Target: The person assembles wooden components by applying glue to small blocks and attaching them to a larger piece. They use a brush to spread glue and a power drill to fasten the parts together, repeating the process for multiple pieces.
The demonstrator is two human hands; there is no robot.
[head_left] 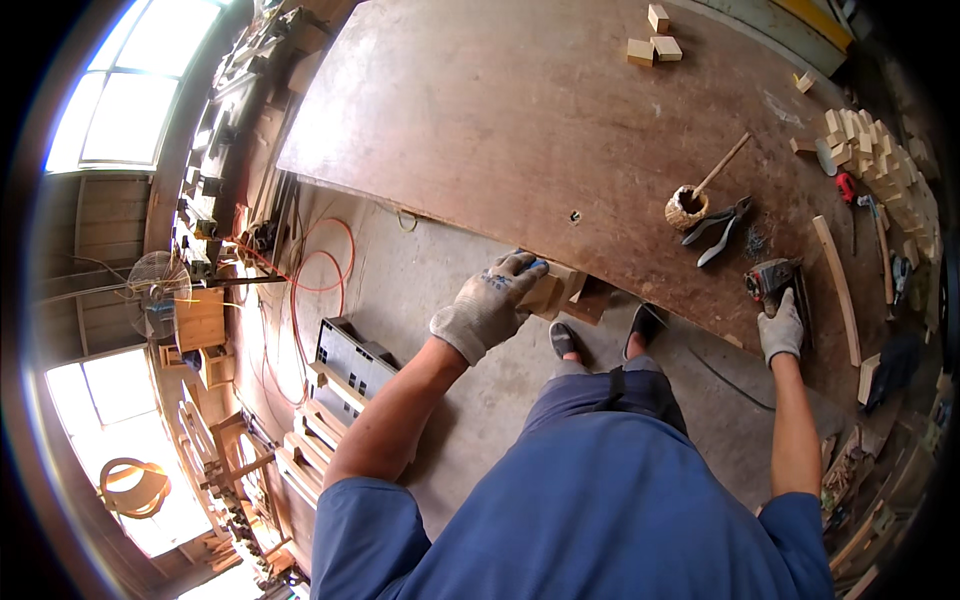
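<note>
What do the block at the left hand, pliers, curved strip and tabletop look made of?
Block: wood, apparently unfinished; pale, matte faces.
Pliers: likely metal, dark jaws; grey handles may be plastic-coated, can't confirm.
Curved strip: probably bare wood, same pale tan, no gloss.
Tabletop: probably wood panel; brown, scuffed, window sheen suggests smooth; coating unclear.

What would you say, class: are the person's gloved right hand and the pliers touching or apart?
Apart: the head view plainly shows brown tabletop between the right hand and the pliers.
</note>
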